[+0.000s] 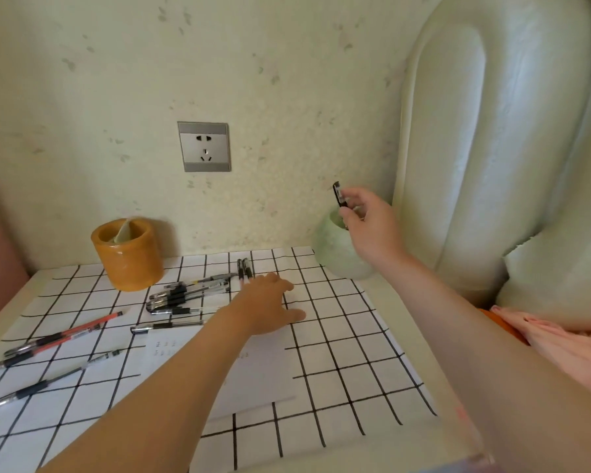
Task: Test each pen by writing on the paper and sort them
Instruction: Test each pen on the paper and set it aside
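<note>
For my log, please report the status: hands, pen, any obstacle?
Right hand pinches black pen over green cup. Left hand open, by pen pile. Nothing blocks the cup.

Pale cream wallpapered wall (pixel 287 97) with faint leaf prints, and a grey and silver wall socket (pixel 204 147) in the middle of it. On the right there's a big cream padded leather headboard (pixel 509 131), with crumpled pink cloth (pixel 567 349) below it. The pale tabletop (pixel 386 291) is covered by a white cover with a black grid (pixel 342 356).
</note>
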Tool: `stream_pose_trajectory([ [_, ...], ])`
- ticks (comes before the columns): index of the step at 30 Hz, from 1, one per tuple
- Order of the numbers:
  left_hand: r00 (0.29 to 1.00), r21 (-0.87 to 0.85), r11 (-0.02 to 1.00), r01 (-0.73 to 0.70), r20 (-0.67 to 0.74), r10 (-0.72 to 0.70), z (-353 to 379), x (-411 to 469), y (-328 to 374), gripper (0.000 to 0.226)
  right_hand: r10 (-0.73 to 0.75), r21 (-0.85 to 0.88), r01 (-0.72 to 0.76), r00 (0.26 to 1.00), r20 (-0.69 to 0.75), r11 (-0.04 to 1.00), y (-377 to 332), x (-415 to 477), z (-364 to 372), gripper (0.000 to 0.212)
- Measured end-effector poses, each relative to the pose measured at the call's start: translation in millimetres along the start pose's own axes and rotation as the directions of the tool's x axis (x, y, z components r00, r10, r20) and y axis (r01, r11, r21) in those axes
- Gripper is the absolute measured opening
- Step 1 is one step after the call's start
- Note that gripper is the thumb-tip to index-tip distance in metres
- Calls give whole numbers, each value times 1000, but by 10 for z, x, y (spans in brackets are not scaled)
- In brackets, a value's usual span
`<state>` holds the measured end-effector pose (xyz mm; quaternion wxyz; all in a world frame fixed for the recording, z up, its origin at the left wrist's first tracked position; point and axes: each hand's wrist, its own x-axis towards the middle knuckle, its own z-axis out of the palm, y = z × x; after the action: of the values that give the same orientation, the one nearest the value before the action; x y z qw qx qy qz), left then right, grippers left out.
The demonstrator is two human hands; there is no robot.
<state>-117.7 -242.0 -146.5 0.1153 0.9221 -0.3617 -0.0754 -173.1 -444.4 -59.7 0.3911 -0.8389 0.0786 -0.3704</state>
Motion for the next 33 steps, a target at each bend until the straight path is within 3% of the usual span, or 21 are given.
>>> stream_pose_trajectory([
  [3, 1000, 98, 995, -25, 16, 23, 62, 46, -1, 73, -68, -11, 67, 990, -127, 998, 55, 148, 19, 28],
  [7, 1000, 106, 994, -26, 12, 25, 72, 86, 0, 71, -103, -69, 91, 974, -204, 993, 187, 236, 79, 28],
  [10, 1000, 108, 994, -26, 7, 25, 81, 96, -16, 70, -3, 36, 16, 948, -317, 999, 176, 348, 75, 26],
  [13, 1000, 102, 995, -21, 5, 21, 91, 102, -28, 71, 132, 221, -27, 871, -474, 975, 116, 505, 7, 26],
  [14, 1000, 98, 995, -20, 1, 20, 92, 104, -30, 71, 127, 204, -31, 868, -480, 978, 135, 533, -7, 27],
  [16, 1000, 90, 996, -19, -4, 19, 96, 106, -34, 70, 66, 37, -56, 928, -367, 998, 218, 509, 3, 28],
  [19, 1000, 77, 997, -20, -9, 21, 101, 109, -36, 70, 29, -303, -52, 996, -80, 952, 438, 383, 118, 25],
  [21, 1000, 76, 997, -22, -10, 23, 104, 112, -37, 70, 59, -585, 9, 993, 98, 811, 529, 301, 165, 24],
  [23, 1000, 75, 997, -20, -12, 21, 105, 111, -38, 70, 81, -713, 66, 982, 170, 699, 531, 266, 166, 24],
  [27, 1000, 90, 996, -24, -10, 25, 93, 90, -28, 69, -32, -736, 135, 988, 152, 663, 387, 283, 132, 24],
  [29, 999, 66, 998, -16, -39, 19, 99, 57, -19, 68, -43, -655, 160, 981, 191, 739, 271, 259, 145, 31],
  [33, 981, -17, 1000, 6, -194, -9, 84, -78, -33, 57, -3, -417, 136, 952, 305, 898, -38, 121, 259, 24],
])
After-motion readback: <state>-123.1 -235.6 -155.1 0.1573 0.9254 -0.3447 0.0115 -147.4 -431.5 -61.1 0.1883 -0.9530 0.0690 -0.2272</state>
